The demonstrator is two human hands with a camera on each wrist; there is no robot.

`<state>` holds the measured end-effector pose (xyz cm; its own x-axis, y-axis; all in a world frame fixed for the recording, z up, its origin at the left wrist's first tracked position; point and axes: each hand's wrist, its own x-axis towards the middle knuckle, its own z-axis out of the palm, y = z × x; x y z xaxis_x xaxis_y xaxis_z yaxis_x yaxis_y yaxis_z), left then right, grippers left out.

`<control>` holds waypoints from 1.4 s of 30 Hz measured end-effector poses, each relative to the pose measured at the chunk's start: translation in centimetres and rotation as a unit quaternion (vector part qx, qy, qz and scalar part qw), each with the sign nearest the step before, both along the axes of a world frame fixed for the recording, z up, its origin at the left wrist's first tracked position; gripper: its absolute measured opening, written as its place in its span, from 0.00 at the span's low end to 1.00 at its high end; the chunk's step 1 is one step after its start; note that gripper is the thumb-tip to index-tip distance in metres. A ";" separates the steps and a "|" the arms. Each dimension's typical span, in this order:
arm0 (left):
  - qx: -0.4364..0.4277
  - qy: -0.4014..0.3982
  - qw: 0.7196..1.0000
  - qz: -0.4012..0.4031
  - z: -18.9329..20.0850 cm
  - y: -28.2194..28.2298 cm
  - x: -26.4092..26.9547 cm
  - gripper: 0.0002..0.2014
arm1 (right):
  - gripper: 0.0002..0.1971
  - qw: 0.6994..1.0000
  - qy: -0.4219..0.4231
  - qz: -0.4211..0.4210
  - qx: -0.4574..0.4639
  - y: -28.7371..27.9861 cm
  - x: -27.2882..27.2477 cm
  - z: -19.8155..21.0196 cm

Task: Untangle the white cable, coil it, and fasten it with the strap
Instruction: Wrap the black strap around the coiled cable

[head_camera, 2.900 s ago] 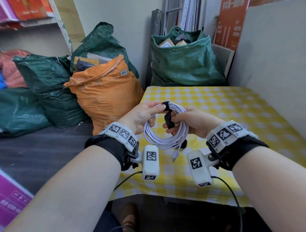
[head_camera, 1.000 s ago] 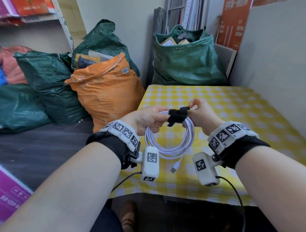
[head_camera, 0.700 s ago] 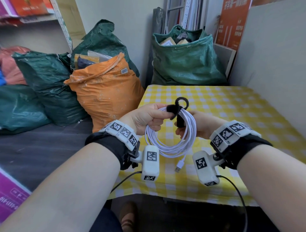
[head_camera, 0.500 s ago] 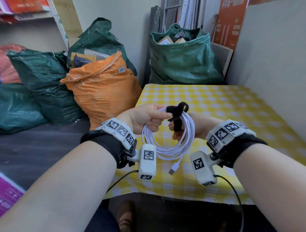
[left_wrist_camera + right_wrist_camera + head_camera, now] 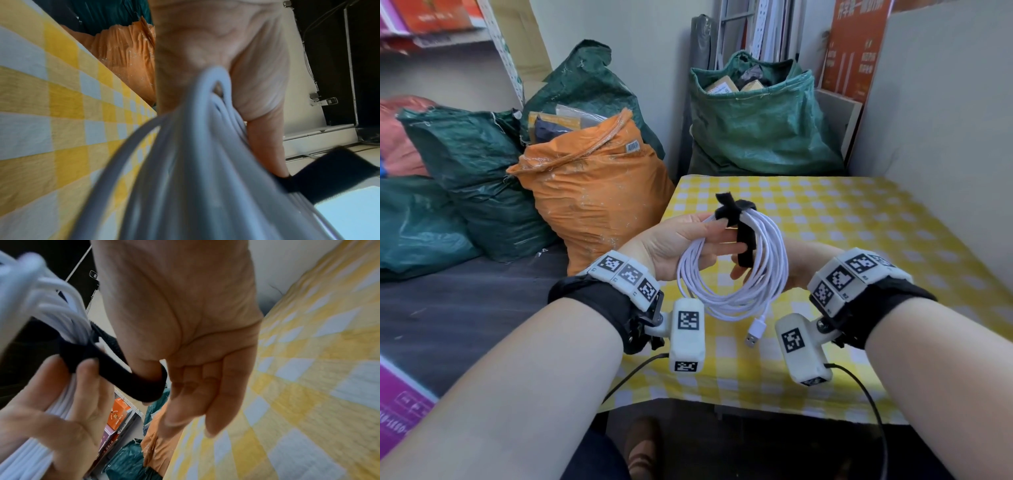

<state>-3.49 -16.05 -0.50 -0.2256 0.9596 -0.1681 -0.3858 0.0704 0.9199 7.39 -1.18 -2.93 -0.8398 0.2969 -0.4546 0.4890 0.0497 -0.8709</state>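
Observation:
The white cable (image 5: 736,298) hangs as a round coil above the near-left part of the table, its USB plug (image 5: 755,334) dangling below. A black strap (image 5: 744,246) is wrapped across the coil's top right, one short end sticking up. My left hand (image 5: 717,228) pinches the coil's top beside the strap. My right hand (image 5: 738,272) sits behind the coil, mostly hidden. In the right wrist view the strap (image 5: 127,379) loops around the thumb of my right hand (image 5: 160,374), whose other fingers are fairly straight, while my left hand (image 5: 68,369) pinches strap and cable (image 5: 61,308).
The table's yellow checked cloth (image 5: 859,240) lies under and beyond the hands. An orange sack (image 5: 592,192) and green sacks (image 5: 763,130) stand left of and behind the table. A pale wall panel (image 5: 945,137) borders its right side.
My right hand has dropped from the coil's top to behind the coil, drawing the strap down across the loops. The left hand keeps its pinch at the top.

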 end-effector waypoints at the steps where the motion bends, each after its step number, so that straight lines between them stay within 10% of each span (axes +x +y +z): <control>1: -0.009 0.010 1.000 0.010 0.0 0.0 0.0 0.19 | 0.11 1.000 0.006 0.002 0.001 0.0 0.0 -0.1; 11: -0.084 0.079 0.986 0.117 -0.1 -0.3 -0.4 0.11 | 0.16 0.968 0.222 -0.061 0.101 -0.4 1.0 2.7; 16: -0.096 0.094 0.986 0.102 -0.1 -0.3 -0.1 0.13 | 0.02 0.944 0.235 -0.082 0.215 -1.7 0.3 2.8; 18: -0.100 0.103 0.986 0.089 0.1 -0.4 0.0 0.11 | 0.15 0.938 0.225 -0.111 0.239 -1.6 -0.2 2.4; 24: -0.086 0.098 0.988 0.080 0.7 -1.0 0.0 0.08 | 0.12 0.940 0.169 -0.262 0.138 0.3 -0.2 1.5; 31: -0.109 0.084 0.975 0.176 0.3 -0.5 -0.4 0.05 | 0.13 0.917 0.180 -0.239 0.263 -0.4 0.0 2.0; 36: -0.115 0.079 0.965 0.222 0.2 -0.2 0.0 0.02 | 0.03 0.888 0.170 -0.033 0.425 -2.8 -0.1 3.0; 42: -0.122 0.068 0.972 0.187 0.5 -0.3 0.2 0.05 | 0.20 0.838 0.183 0.034 0.513 -2.9 -0.6 2.1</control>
